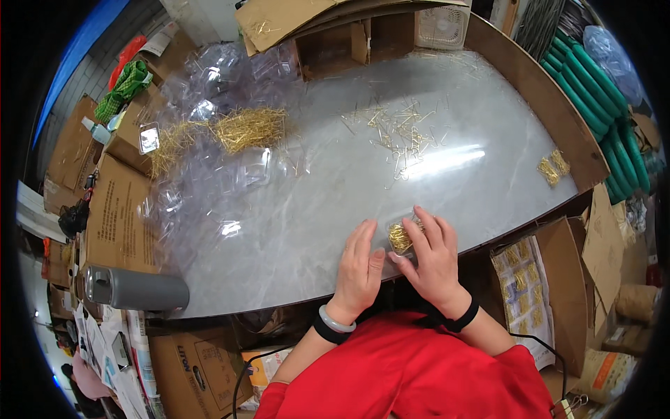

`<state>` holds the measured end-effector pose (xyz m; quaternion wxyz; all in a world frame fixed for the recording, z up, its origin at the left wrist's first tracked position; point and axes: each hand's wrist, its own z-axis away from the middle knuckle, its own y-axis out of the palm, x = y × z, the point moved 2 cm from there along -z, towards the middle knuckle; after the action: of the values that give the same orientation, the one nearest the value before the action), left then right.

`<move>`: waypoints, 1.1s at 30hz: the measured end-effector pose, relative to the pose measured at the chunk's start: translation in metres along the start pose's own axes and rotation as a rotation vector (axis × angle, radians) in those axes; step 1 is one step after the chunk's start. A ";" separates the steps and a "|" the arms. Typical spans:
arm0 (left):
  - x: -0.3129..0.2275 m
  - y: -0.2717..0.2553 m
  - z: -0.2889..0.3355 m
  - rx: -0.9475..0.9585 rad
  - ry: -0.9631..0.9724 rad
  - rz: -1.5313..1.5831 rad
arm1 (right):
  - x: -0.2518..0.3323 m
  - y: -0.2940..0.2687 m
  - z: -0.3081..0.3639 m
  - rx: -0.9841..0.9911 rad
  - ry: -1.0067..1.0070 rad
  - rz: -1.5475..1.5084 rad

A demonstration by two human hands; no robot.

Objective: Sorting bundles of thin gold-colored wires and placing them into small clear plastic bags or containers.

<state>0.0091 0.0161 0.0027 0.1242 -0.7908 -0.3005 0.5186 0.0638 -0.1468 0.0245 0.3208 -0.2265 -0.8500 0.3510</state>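
Near the table's front edge is a small clear plastic box (400, 238) filled with gold-coloured wire hooks. My right hand (436, 262) grips it from the right, thumb at the near side and fingers over its top and far side, so part of it is hidden. My left hand (360, 271) is just left of the box, fingers stretched out, with nothing visible in it. Farther up the table, loose gold wire hooks (401, 133) lie scattered. A dense heap of the same hooks (250, 129) rests on a pile of clear plastic boxes (209, 160) at the left.
Two filled packs (553, 167) lie near the right edge. A grey bottle (139, 288) lies on its side at the front left. Cardboard compartments (331, 49) and a small white fan (442, 26) stand at the back. Below right, an open carton (558, 279) holds filled packs.
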 end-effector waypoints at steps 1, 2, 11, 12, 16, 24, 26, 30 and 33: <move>-0.001 0.001 -0.001 0.001 -0.002 -0.017 | -0.001 0.002 0.001 0.026 0.008 0.034; -0.002 0.002 -0.001 0.002 -0.004 -0.034 | -0.003 0.005 0.001 0.052 0.015 0.068; -0.016 0.014 -0.013 0.167 0.112 -0.447 | -0.026 -0.009 -0.002 0.189 0.105 -0.389; -0.015 0.014 -0.013 0.169 0.106 -0.442 | -0.035 -0.009 0.001 0.146 0.156 -0.575; -0.016 0.016 -0.014 0.173 0.086 -0.437 | -0.052 -0.006 0.008 0.078 0.229 -0.554; -0.014 0.015 -0.017 0.122 0.067 -0.340 | -0.038 -0.001 -0.003 0.075 0.026 -0.176; -0.008 0.016 -0.017 0.120 0.051 -0.322 | -0.032 0.002 -0.005 0.128 -0.054 -0.017; -0.011 0.014 -0.016 0.115 0.054 -0.329 | -0.053 -0.001 -0.017 0.194 0.014 -0.349; -0.014 0.012 -0.015 0.099 0.063 -0.315 | -0.060 -0.019 -0.027 0.182 0.088 -0.465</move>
<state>0.0230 -0.0002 0.0131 0.2519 -0.7428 -0.3908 0.4818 0.1207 -0.1835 0.0303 0.4487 -0.0099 -0.8294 0.3328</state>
